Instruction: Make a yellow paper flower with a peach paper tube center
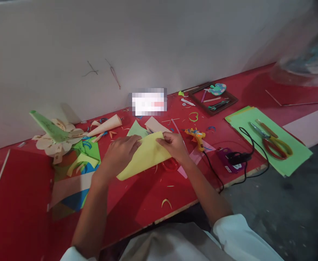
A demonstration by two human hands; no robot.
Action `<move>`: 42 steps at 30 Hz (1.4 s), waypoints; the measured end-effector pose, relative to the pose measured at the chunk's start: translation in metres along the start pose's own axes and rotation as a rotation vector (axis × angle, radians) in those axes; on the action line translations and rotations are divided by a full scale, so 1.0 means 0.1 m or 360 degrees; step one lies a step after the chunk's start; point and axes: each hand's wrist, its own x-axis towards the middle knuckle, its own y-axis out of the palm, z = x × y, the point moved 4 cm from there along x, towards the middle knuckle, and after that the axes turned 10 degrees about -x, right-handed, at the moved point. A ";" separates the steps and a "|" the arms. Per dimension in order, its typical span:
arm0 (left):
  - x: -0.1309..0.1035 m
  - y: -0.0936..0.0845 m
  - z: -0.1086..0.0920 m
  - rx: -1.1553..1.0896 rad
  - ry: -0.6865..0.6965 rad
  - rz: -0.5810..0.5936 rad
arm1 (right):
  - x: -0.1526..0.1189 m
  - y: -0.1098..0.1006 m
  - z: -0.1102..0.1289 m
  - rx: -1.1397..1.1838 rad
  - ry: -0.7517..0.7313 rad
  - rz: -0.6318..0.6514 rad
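Shows as one plain yellow paper sheet (pixel 149 153). Hangs raised mid-scene, slanting from near left to far right.

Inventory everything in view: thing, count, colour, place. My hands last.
Yellow sheet: 1, yellow, centre
Table: 1, red, across view
Wall: 1, grey, back
Threads: 2, dark and reddish, on wall
Glue gun: 1, yellow, right of centre
Box: 1, purple, beside glue gun
Plug: 1, black, on box
Stacked sheets: several, mostly green, right
Scissors: 1, red and yellow, on stacked sheets
Frame: 1, brown, rear right
Palette cutout: 1, bluish, on frame
Paper flower: 1, cream, left
Tall cone: 1, green, on paper flower
Rolled cone: 1, peach, beside paper flower
Scraps: many, mixed colours, across table
Left hand: 1, bare, on yellow sheet
Right hand: 1, bare, pinching yellow sheet
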 end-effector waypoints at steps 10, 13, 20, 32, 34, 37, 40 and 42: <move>0.13 0.17 0.07 -0.0124 -0.0098 -0.0101 | -0.01 0.14 0.04 -0.0006 -0.0041 -0.0161; 0.12 0.16 0.05 -0.0117 -0.0017 -0.0100 | -0.03 0.10 0.08 -0.0031 -0.0068 -0.0185; 0.10 0.14 0.02 -0.0130 0.0018 -0.0136 | -0.07 0.09 0.18 -0.0058 -0.0047 -0.0155; 0.10 0.11 -0.03 -0.0101 0.0023 -0.0157 | -0.08 0.10 0.19 -0.0075 -0.0077 -0.0106; 0.10 0.11 -0.03 -0.0105 0.0016 -0.0153 | -0.08 0.09 0.20 -0.0110 -0.0107 -0.0130; 0.07 0.07 0.03 -0.0152 -0.0037 -0.0136 | -0.08 0.00 0.17 -0.0185 -0.0137 -0.0265; 0.02 -0.05 0.14 -0.0277 -0.0094 -0.0179 | -0.07 -0.17 0.04 -0.0144 -0.0092 -0.0471; -0.02 -0.13 0.21 -0.0406 -0.0146 -0.0288 | -0.07 -0.28 -0.06 -0.0076 -0.0047 -0.0611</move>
